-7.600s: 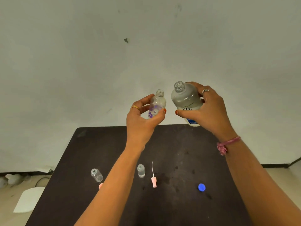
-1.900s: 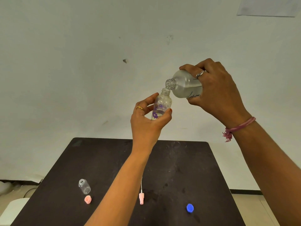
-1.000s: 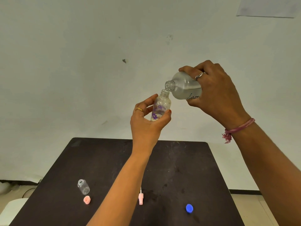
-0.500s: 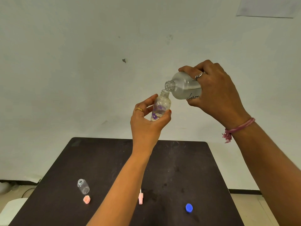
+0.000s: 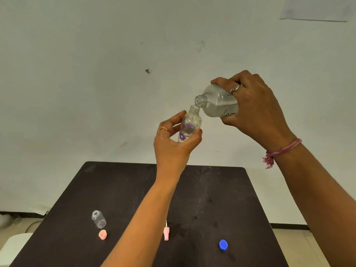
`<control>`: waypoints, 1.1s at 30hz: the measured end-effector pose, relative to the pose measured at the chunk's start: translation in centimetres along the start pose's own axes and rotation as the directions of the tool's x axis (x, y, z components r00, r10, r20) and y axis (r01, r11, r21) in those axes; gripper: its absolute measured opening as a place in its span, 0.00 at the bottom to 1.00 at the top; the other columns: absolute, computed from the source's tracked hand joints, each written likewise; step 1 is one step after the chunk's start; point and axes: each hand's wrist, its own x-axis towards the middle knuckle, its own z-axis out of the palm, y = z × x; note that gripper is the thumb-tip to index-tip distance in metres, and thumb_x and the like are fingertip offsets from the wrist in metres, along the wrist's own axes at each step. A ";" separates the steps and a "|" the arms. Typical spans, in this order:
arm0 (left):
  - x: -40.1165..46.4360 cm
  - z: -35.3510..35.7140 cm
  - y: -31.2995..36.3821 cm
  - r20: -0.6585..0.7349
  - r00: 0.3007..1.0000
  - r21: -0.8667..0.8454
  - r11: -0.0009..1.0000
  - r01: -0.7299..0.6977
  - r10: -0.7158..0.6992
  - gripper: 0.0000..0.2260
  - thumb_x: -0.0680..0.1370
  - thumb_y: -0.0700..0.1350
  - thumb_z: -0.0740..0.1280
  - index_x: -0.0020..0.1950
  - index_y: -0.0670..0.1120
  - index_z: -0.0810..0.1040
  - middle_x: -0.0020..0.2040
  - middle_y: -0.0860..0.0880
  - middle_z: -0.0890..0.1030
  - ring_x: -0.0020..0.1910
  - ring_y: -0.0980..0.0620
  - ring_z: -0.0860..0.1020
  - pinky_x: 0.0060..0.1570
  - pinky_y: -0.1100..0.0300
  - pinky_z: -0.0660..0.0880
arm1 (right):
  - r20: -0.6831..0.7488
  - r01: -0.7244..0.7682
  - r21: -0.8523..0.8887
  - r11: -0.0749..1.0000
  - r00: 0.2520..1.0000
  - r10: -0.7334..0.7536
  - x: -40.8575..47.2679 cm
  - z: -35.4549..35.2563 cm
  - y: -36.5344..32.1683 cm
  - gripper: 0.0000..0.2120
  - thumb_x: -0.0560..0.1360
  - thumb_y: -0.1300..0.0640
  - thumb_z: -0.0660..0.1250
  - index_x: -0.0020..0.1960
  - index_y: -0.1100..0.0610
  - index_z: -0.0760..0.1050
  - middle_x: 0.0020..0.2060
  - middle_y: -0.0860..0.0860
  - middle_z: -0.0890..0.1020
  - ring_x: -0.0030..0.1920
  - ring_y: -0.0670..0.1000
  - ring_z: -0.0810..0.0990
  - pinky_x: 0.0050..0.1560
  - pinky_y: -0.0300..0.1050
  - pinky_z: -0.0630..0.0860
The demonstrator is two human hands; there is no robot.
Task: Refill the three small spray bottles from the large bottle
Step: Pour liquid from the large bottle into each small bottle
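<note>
Above table (image 5: 240,189), hands (image 5: 173,149) gripping bottles (image 5: 189,125).

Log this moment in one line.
left hand: holds small flowered clear bottle | right hand: tilts large clear bottle | step: pouring

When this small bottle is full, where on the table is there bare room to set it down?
The far half of the dark table, beyond the forearms, shows bare. So does the near strip between the pink spray pump and the blue cap. The near left is crowded: the empty small bottle stands right behind the pink cap. The left forearm hides some surface.
</note>
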 end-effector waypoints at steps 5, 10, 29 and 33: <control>0.0 0.0 0.0 -0.002 1.000 0.002 1.000 0.002 -0.002 0.22 0.69 0.43 0.77 0.58 0.58 0.75 0.59 0.54 0.78 0.55 0.59 0.78 0.42 0.74 0.75 | -0.004 -0.001 0.001 1.000 1.000 0.001 -0.1 0.0 0.0 0.34 0.60 0.61 0.78 0.65 0.52 0.72 0.51 0.57 0.76 0.49 0.59 0.74 0.45 0.53 0.75; -0.1 0.0 0.1 -0.002 1.000 -0.008 1.000 0.008 -0.008 0.22 0.69 0.43 0.77 0.57 0.59 0.74 0.59 0.54 0.78 0.55 0.59 0.78 0.43 0.73 0.76 | -0.001 -0.003 0.001 1.000 1.000 0.003 -0.1 0.0 -0.1 0.34 0.60 0.61 0.78 0.65 0.52 0.72 0.51 0.57 0.76 0.50 0.59 0.74 0.46 0.54 0.75; -0.4 -0.2 0.1 -0.018 1.000 -0.004 1.000 0.017 -0.017 0.23 0.68 0.43 0.77 0.59 0.58 0.75 0.59 0.55 0.78 0.54 0.60 0.78 0.48 0.63 0.80 | -0.001 0.003 -0.009 1.000 1.000 -0.003 0.0 -0.4 -0.3 0.34 0.61 0.61 0.78 0.65 0.52 0.72 0.51 0.58 0.76 0.50 0.60 0.74 0.46 0.55 0.75; -0.4 -0.1 0.1 -0.022 1.000 -0.001 1.000 0.017 -0.017 0.23 0.68 0.43 0.77 0.59 0.57 0.75 0.59 0.55 0.78 0.55 0.59 0.78 0.47 0.66 0.79 | -0.001 0.000 -0.014 1.000 1.000 0.000 -0.1 -0.5 -0.3 0.34 0.60 0.61 0.78 0.65 0.52 0.72 0.51 0.57 0.76 0.50 0.60 0.74 0.45 0.54 0.75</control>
